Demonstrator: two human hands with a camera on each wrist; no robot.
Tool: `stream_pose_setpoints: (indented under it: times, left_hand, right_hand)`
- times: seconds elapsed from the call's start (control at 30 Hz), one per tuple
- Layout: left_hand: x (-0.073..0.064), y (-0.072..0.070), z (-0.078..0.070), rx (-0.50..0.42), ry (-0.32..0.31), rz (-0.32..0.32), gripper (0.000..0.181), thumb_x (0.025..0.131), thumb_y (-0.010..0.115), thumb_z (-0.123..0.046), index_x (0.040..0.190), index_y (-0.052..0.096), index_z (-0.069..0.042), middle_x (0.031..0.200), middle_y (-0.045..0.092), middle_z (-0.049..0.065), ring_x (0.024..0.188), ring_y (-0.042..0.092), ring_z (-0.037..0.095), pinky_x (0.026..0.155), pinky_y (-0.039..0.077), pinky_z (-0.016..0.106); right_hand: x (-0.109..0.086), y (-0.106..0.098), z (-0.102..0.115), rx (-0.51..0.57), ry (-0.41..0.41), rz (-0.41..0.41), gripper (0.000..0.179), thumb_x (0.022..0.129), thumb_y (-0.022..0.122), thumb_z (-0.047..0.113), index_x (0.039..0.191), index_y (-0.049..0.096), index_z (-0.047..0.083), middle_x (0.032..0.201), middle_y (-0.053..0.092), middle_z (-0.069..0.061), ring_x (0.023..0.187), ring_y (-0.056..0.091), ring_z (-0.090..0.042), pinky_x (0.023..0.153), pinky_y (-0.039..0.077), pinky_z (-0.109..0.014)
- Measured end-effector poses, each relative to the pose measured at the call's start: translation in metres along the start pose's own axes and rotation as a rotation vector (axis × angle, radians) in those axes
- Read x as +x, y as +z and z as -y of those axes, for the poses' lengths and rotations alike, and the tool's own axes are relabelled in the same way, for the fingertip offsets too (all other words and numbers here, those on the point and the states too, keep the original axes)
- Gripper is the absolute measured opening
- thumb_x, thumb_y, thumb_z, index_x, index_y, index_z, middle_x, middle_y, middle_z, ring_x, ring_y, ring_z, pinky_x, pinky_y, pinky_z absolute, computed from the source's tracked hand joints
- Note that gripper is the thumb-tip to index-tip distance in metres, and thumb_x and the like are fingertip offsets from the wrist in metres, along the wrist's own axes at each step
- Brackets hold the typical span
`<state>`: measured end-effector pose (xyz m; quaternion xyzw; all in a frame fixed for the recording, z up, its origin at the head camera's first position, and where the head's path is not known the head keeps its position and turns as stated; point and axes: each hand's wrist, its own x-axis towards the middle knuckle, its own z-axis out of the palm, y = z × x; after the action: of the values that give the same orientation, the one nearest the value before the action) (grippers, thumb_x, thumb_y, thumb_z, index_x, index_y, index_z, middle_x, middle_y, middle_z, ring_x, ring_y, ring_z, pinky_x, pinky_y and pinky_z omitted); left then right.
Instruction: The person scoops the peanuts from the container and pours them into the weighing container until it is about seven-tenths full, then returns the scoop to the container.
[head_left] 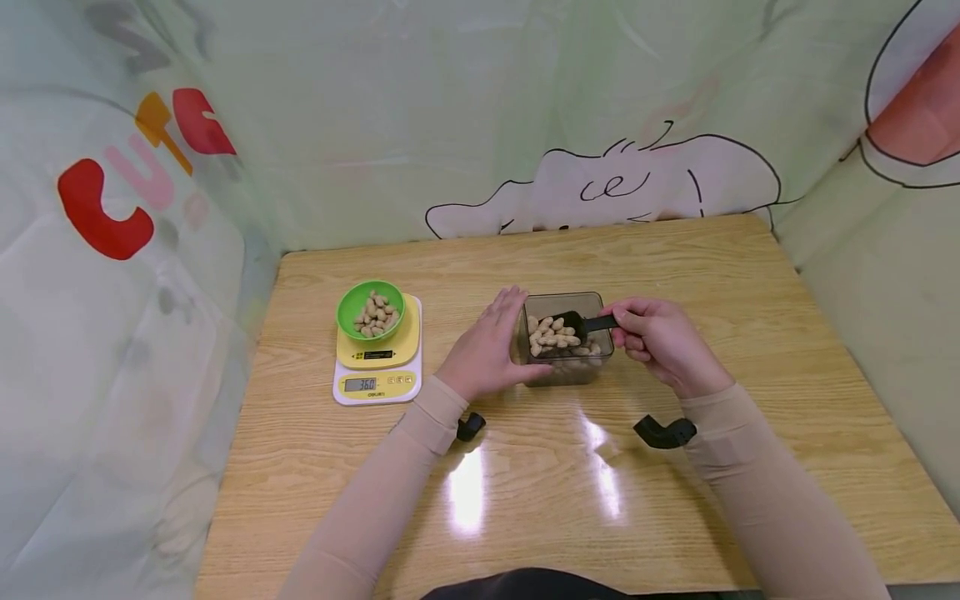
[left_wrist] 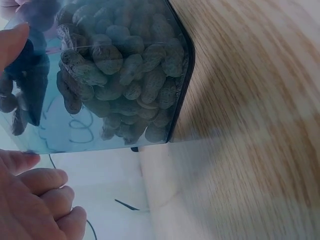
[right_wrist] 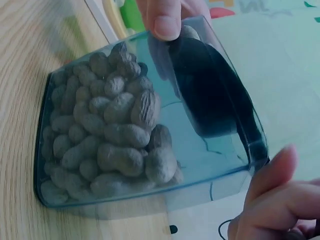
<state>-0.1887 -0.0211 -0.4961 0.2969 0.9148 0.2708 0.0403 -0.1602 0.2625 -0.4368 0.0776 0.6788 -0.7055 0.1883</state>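
Observation:
A clear smoky plastic container (head_left: 567,372) stands on the table, partly filled with unshelled peanuts (left_wrist: 120,75). My left hand (head_left: 487,348) steadies it from the left, fingers extended along the side and thumb across the front. In my right hand (head_left: 660,337), thumb and fingers pinch the handle of a black scoop (head_left: 598,323) at the container's right rim. The scoop's bowl is inside the container near its top, with peanuts showing at its mouth in the head view. Through the wall, the right wrist view shows its dark underside above the heap.
To the left, a yellow and white kitchen scale (head_left: 411,389) with a lit display carries a green bowl (head_left: 347,310) of peanuts. The wooden table (head_left: 697,275) meets printed cloth walls (head_left: 360,150) at the back and sides. Black curved mounts (head_left: 666,432) stick out near both wrists.

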Motion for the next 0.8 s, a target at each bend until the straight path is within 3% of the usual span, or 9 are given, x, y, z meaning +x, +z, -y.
stream_pose_setpoints:
  times: [0.27,0.57,0.7,0.8]
  left_hand:
    - [0.001,0.001,0.002,-0.002,0.006,-0.004,0.120,0.088,0.076,-0.073,0.173,0.017,-0.012,0.183,0.015,0.009,0.170,0.017,0.031,0.136,0.028,0.048]
    - [0.000,0.000,0.000,0.007,0.003,-0.004,0.120,0.088,0.075,-0.073,0.174,0.016,-0.013,0.182,0.016,0.010,0.170,0.017,0.030,0.136,0.028,0.048]
    - [0.000,0.000,0.000,0.009,0.005,-0.006,0.120,0.088,0.076,-0.073,0.173,0.017,-0.012,0.182,0.016,0.011,0.170,0.018,0.032,0.136,0.028,0.049]
    - [0.000,0.000,0.000,0.016,0.003,-0.001,0.121,0.089,0.075,-0.074,0.174,0.016,-0.012,0.183,0.014,0.011,0.170,0.017,0.032,0.136,0.027,0.048]
  right_hand:
    - [0.000,-0.005,-0.001,0.135,-0.006,0.060,0.029,0.116,0.043,0.013,0.114,0.071,0.005,0.070,0.058,0.002,0.053,0.020,-0.010,0.047,0.012,-0.027]
    - [0.001,-0.011,-0.004,0.244,0.019,0.058,0.030,0.116,0.041,0.012,0.111,0.070,0.007,0.070,0.059,0.001,0.052,0.028,-0.006,0.046,0.017,-0.022]
    - [0.000,-0.013,-0.003,0.238,0.015,0.033,0.036,0.116,0.040,0.011,0.107,0.075,0.011,0.071,0.060,0.001,0.050,0.033,-0.003,0.046,0.017,-0.022]
    - [0.000,-0.011,-0.001,0.202,0.022,0.014,0.030,0.116,0.042,0.012,0.112,0.072,0.007,0.072,0.060,0.001,0.050,0.037,-0.002,0.046,0.019,-0.021]
